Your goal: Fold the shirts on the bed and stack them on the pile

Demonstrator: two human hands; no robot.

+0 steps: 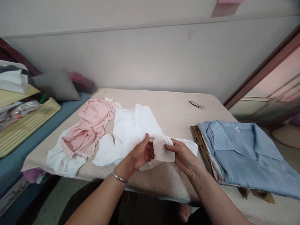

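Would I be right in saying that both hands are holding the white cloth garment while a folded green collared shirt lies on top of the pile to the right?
Not quite: the folded collared shirt is light blue, not green, as the head view shows. The rest stands: the left hand and right hand both hold the white cloth garment, and the shirt tops the pile to the right.

You are not getting any readable text here. The small white neck tag [237,129] on the folded light-blue striped collared shirt [248,153] is showing no legible print, too small to make out. The pale yellow ribbed plastic case [25,125] at left is carrying a small embossed mark, blurred, unreadable. No numbers or signs.
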